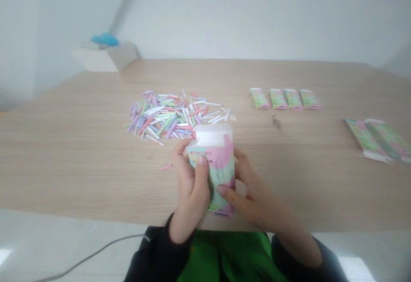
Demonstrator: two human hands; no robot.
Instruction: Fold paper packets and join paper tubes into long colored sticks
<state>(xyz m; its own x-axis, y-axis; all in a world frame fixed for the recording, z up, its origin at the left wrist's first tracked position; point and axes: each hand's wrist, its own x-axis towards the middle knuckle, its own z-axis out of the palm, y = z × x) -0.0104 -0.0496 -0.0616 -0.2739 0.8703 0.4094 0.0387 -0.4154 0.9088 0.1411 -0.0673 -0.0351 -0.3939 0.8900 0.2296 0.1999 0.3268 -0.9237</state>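
The pink-and-green printed paper packet point(213, 175) you hold looks smooth and matt, with a plain white top. Your pale wood-grain tabletop point(96, 166) is smooth, with a low sheen. The thin pastel sticks point(167, 115) look matt, though their material is too small to tell. Your black sleeve point(154, 252) and bright green garment point(227, 256) are soft cloth.

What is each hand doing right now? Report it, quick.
Left hand: closed, holding the pink-and-green printed box.
Right hand: closed, holding the same box from its other side.
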